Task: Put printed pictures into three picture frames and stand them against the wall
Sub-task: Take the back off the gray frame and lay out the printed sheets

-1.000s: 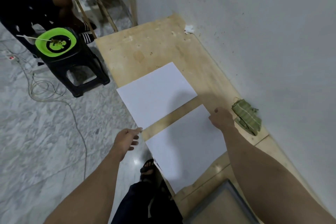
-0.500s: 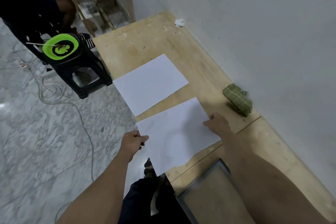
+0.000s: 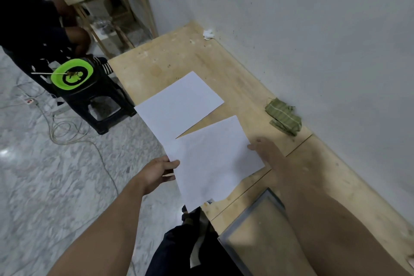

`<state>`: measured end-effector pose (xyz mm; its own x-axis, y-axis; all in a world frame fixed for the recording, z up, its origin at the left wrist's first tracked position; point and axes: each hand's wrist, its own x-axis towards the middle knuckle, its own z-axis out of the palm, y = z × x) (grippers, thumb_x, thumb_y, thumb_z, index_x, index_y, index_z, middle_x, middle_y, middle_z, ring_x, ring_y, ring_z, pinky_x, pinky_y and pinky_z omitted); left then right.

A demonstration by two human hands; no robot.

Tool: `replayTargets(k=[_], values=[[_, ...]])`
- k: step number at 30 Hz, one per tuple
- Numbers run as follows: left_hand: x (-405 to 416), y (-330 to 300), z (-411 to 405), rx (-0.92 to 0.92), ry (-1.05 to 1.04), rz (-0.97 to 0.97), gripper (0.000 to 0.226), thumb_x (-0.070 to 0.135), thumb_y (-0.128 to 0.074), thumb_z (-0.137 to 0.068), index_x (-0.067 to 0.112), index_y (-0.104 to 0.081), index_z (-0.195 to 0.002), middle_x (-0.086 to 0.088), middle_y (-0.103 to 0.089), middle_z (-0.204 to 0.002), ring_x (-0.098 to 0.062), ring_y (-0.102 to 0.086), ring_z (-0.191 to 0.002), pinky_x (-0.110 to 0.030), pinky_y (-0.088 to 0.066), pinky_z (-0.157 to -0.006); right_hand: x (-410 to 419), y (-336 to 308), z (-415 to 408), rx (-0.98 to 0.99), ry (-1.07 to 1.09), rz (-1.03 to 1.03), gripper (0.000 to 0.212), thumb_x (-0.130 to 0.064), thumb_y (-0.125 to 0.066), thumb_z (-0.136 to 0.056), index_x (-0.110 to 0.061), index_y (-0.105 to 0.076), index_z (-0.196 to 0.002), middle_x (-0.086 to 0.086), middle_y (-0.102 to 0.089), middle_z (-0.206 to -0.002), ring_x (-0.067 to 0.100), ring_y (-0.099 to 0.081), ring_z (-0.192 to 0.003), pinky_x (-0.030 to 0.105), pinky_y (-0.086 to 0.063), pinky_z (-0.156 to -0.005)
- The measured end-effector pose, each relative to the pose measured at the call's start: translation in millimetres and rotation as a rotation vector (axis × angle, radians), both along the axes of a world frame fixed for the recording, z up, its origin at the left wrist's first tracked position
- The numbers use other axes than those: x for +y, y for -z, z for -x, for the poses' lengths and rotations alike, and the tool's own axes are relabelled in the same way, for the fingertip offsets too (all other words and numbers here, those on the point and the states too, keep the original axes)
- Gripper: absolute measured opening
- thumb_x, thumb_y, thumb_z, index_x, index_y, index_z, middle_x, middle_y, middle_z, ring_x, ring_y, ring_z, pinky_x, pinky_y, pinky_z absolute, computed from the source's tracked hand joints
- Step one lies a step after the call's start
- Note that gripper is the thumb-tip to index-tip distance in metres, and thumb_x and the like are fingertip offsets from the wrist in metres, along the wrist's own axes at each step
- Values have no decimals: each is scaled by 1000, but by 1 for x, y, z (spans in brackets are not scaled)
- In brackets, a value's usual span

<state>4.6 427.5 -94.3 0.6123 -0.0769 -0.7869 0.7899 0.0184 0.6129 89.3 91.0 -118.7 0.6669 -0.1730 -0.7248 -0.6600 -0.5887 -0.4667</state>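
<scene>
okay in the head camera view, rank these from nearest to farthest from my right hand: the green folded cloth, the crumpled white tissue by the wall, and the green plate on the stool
From the right hand:
1. Green folded cloth, just beyond the hand, against the wall.
2. Crumpled white tissue, at the far end of the wooden table, by the wall.
3. Green plate, off the table to the left, on the black stool.

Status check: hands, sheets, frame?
Left hand pinches near sheet at its edge; right hand on the opposite edge, grip unclear. Far sheet flat on bench. Frame near, no print in it. Green cloth by wall.
</scene>
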Motion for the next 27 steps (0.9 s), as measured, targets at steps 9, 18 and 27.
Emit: replayTargets(k=[9,18,27], values=[[15,-27,-1,116,-428,409,32,10,-47,-71,0,-73,-86,-12,-71,-82,-32,-68,-70,-38,-47,-78,29,-27,13,-9,-64,-256,30,-32,-54,-89,-21,-40,-65,-4,-38,-69,15,-31,-60,28,-25,-57],[29,-44,-9,43,-449,600,59,2,-86,-12,-1,-74,-70,-13,-72,-71,-30,-69,-56,-35,-59,-53,47,-39,42,12,241,-561,10,-22,-63,-84,-13,-63,-90,4,-68,-85,17,-52,-69,30,-43,-70],[49,-59,-42,-21,-340,453,54,10,-87,-12,11,-59,-58,-6,-62,-60,-23,-60,-45,-20,-52,-46,89,-32,68,50,492,-706,33,-37,-68,-86,-16,-62,-110,5,-59,-99,23,-51,-80,38,-40,-76]])
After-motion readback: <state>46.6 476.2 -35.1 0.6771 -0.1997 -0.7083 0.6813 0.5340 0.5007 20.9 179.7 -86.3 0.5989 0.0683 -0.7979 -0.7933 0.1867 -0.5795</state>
